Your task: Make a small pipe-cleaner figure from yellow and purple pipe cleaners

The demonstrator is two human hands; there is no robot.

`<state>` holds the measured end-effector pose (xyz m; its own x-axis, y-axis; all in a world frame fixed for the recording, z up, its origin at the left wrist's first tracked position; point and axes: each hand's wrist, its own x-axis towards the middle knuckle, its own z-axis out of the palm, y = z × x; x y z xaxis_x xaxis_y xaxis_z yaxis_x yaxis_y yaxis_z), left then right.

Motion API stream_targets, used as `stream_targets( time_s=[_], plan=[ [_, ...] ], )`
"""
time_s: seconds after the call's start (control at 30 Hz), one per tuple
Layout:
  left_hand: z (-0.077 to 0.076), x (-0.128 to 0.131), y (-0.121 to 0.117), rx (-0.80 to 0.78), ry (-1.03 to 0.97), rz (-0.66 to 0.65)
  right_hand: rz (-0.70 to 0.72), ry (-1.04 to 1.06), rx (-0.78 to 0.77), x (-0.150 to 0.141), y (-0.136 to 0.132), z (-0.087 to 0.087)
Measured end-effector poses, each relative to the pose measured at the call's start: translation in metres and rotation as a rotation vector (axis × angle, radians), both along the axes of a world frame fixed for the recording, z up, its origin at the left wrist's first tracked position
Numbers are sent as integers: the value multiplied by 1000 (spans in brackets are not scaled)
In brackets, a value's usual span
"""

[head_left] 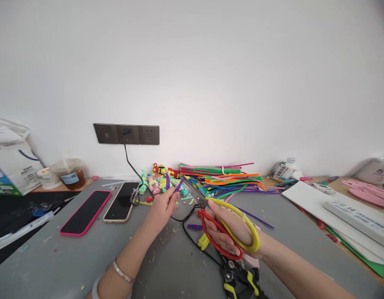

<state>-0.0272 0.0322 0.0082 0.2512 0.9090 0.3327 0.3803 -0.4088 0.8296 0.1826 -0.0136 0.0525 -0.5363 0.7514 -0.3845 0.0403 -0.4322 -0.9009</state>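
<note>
My left hand (162, 207) pinches a bent purple pipe cleaner (168, 181), whose ends stick up above the fingers. In my right hand (229, 226) are scissors (251, 232) with one yellow and one red handle. Their blades (193, 191) point up and left, close to the purple pipe cleaner; whether they touch it I cannot tell. Under my right hand lie black and yellow pliers (238, 278), a yellow bundle (203, 241) and a short purple piece (195, 226). A longer purple pipe cleaner (254, 217) rests to the right.
Colourful pipe cleaners (229, 178) and small fuzzy pieces (154, 182) lie along the wall. Two phones, one pink-edged (86, 214) and one pale-edged (120, 203), lie left. A black cable (187, 230) crosses the grey mat (111, 253). A drink cup (72, 174) stands far left, a white board (307, 197) right.
</note>
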Motion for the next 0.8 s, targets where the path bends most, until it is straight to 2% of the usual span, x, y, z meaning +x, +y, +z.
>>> stream_targets(
  time_s=[0.2, 0.37, 0.47, 0.6, 0.67, 0.8],
  plan=[
    [-1, 0, 1, -14, 15, 11, -37, -25, 36, -1, 1, -3],
    [-4, -1, 1, 32, 89, 5, -107, 85, 114, 3, 14, 10],
    [-3, 0, -1, 16, 9, 57, -137, 48, 234, 10, 30, 19],
    [0, 1, -2, -62, -234, 118, -129, -174, 378, 18, 55, 23],
    [2, 0, -2, -121, -316, 104, -104, -375, 478, 16, 68, 22],
    [2, -3, 3, -160, -338, 62, -66, -950, 923, -4, 92, 15]
  ],
)
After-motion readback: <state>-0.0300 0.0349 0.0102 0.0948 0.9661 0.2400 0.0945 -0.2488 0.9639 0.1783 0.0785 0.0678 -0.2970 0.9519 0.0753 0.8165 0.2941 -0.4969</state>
